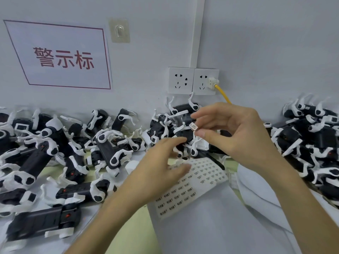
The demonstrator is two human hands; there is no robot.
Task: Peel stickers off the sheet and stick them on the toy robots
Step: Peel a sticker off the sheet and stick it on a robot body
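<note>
Pinching a small white sticker [194, 127] between thumb and forefinger, the right grip [238, 132] holds it up in front of a black-and-white toy robot [185, 133] in the middle of the heap. The print on the sticker is too small to read, and whether the sticker touches that toy cannot be told. The left grip [156, 165] is smeared by blur. Its fingers are loosely extended and hold nothing, and the forefinger tip is close to the same toy, though contact is unclear. It covers the upper left part of the sticker sheet [203, 180], which lies flat on the surface [132, 235] just in front of the heap, between the two forearms. Rows of small labels show on the sheet, their text illegible. More toy robots [102, 149] lie tangled to the left along the wall, and another pile [311, 136] at the right runs off the frame edge. The wall carries a red-bordered sign [58, 55], an adhesive hook [119, 31] and two sockets [193, 81]. A yellow cable [222, 94] leaves the right socket and vanishes behind the right grip.
</note>
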